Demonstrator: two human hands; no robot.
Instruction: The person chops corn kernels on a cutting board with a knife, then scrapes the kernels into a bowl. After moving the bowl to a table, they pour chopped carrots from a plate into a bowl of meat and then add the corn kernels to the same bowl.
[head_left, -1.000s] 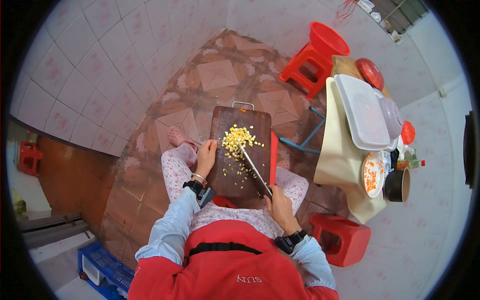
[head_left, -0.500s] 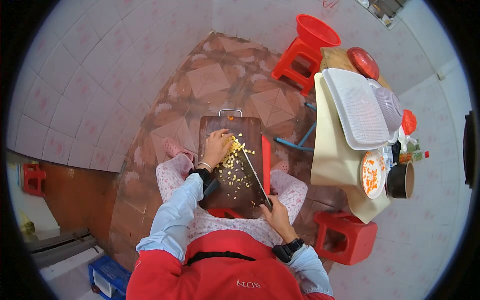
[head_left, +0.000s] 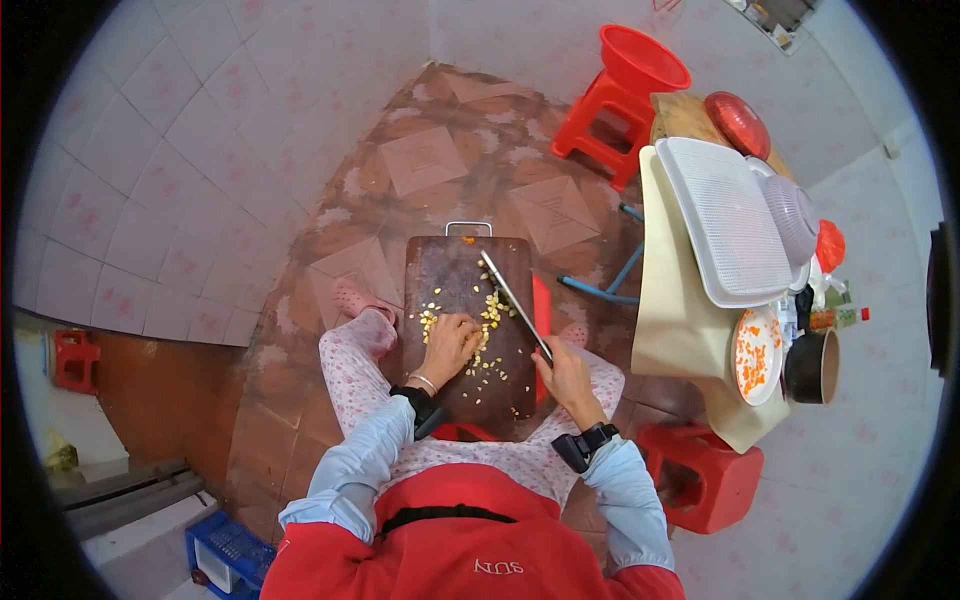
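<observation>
A dark wooden cutting board (head_left: 436, 272) with a metal handle lies in front of me, level with my knees. Small chopped yellow pieces (head_left: 493, 312) are scattered over its middle, with a few at the left. My left hand (head_left: 452, 343) rests on the board among them, fingers curled together and pointing right; what is under the fingertips is hidden. In my right hand (head_left: 566, 378), closed round the handle, is a knife (head_left: 512, 297). Its blade slants up and left along the right side of the pieces.
A red stool (head_left: 701, 478) stands at my right. A cloth-covered table (head_left: 660, 330) holds a white tray (head_left: 720, 220), a plate of orange bits (head_left: 757, 356) and a dark pot (head_left: 811, 367). Behind it, a red basin (head_left: 643, 60) sits on another stool. A blue basket (head_left: 228, 553) is at lower left.
My left hand has moved down and right, toward the middle of the board. The knife and right hand have moved up, and the yellow pieces are spread differently, some now farther left.
</observation>
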